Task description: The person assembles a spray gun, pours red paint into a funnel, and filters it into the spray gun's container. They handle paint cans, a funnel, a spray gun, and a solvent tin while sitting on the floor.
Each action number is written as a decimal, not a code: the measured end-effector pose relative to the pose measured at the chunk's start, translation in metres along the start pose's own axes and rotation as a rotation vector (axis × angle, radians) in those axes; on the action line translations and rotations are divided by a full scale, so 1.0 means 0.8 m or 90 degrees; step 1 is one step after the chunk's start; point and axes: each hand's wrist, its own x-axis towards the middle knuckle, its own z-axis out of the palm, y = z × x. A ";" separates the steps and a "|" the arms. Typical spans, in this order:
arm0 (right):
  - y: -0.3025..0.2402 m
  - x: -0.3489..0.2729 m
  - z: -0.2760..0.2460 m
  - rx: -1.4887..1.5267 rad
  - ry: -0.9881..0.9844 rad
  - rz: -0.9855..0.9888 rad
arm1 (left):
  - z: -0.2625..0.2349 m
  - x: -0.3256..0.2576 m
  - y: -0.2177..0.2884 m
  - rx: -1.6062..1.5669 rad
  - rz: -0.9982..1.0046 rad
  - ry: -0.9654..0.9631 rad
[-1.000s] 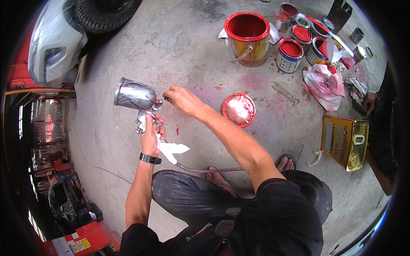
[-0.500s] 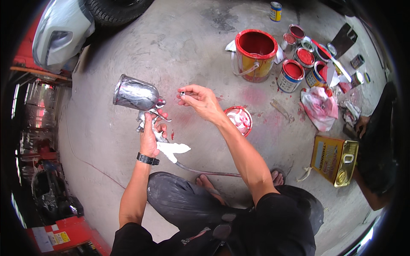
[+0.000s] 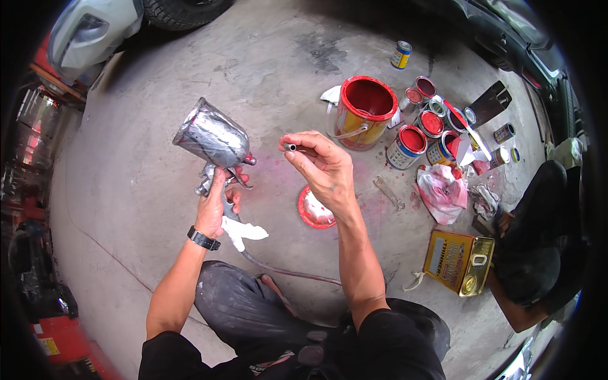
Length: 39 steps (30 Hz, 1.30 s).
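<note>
Seemingly checking metal piece [image 3: 290,147] apart from spray gun [image 3: 216,135]
Right hand [image 3: 325,166] pinching it; left hand [image 3: 213,204] clasping gun — steadiness likely needed next

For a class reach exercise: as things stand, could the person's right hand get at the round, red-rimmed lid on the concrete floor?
Probably yes: nothing appears between the right hand and the red-rimmed lid, though the hand holds a small silver metal piece, which might hamper gripping.
</note>
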 end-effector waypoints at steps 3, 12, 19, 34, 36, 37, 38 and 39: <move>-0.017 -0.001 0.007 0.116 0.060 0.146 | -0.006 0.000 -0.005 -0.057 -0.006 -0.039; -0.010 -0.006 0.005 0.030 0.053 0.197 | -0.024 0.000 -0.004 -0.140 -0.043 -0.168; -0.001 -0.010 0.010 0.048 -0.005 0.169 | -0.032 -0.005 -0.005 -0.186 -0.060 -0.205; -0.030 -0.009 0.011 -0.139 -0.077 0.012 | -0.018 -0.014 0.007 -0.097 -0.095 -0.218; -0.029 -0.014 0.014 -0.124 -0.076 0.023 | -0.013 -0.019 0.007 -0.121 -0.098 -0.214; -0.028 -0.014 0.015 -0.117 -0.077 0.025 | -0.009 -0.020 0.008 -0.132 -0.098 -0.213; -0.027 -0.014 0.015 -0.120 -0.077 0.026 | -0.007 -0.020 0.009 -0.133 -0.095 -0.213; -0.027 -0.014 0.016 -0.123 -0.077 0.027 | -0.005 -0.020 0.009 -0.134 -0.092 -0.212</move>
